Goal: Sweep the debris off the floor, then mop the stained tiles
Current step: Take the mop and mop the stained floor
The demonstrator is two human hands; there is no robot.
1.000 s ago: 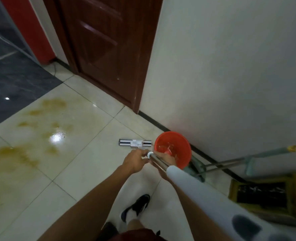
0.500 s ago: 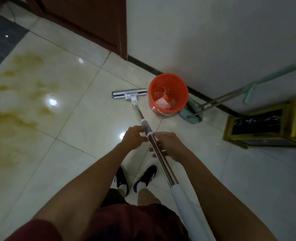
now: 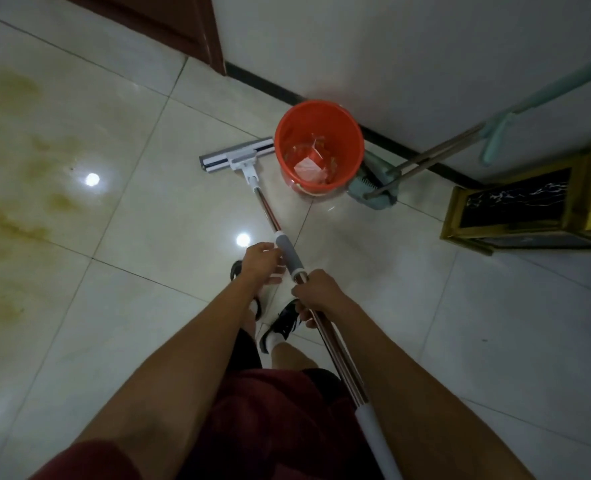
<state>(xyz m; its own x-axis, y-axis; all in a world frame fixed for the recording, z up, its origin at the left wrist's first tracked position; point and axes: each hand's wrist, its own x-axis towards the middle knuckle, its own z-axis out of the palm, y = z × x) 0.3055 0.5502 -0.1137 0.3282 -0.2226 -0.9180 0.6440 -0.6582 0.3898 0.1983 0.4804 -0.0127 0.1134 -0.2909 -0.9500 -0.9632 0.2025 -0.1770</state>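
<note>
Apparently the sweeping is finished: scraps lie inside the red bucket [image 3: 318,147] by the wall, with the broom [image 3: 425,157] propped beside it. Mopping has not reached the yellow stains [image 3: 13,161] along the floor's left edge. The right hand [image 3: 316,292] grips the mop [image 3: 238,157] pole; the left hand [image 3: 261,261], fingers loosely curled, touches its grey sleeve. The head rests beside the bucket.

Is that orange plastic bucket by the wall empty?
No. The upright orange plastic bucket holds paper scraps and debris on its bottom.
</note>
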